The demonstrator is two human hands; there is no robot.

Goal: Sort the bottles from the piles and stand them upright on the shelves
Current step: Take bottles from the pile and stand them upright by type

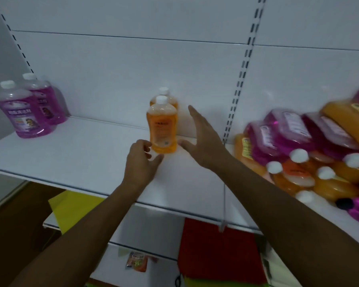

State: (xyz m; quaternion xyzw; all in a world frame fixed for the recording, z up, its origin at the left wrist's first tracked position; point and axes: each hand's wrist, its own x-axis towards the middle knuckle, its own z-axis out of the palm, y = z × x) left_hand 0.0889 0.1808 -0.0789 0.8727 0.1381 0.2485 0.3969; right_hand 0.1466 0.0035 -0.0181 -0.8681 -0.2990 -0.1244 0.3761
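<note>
An orange bottle (162, 125) with a white cap stands upright near the middle of the frame on a white shelf (81, 154), and a second orange bottle (166, 96) stands directly behind it, mostly hidden, close to the shelf's white back panel (133, 69). The left hand (140, 162) sits just below and left of the front bottle's base, its fingers curled, with the fingertips (148, 147) at or touching the lower left edge of the bottle; whether they actually pinch it cannot be told. The right hand (203, 139) is spread with straight fingers, held edge-on just to the right of the bottle and apart from it, thumb low near the bottle's base. At the upper left of the frame two purple bottles (27, 110) stand upright, one behind the other, on the same shelf. At the right edge a pile (311, 154) of orange and purple bottles lies on its side, heaped and blurred. Below the shelf, at the bottom of the frame, a yellow sheet (71, 210) and a red sheet (218, 249) show.
</note>
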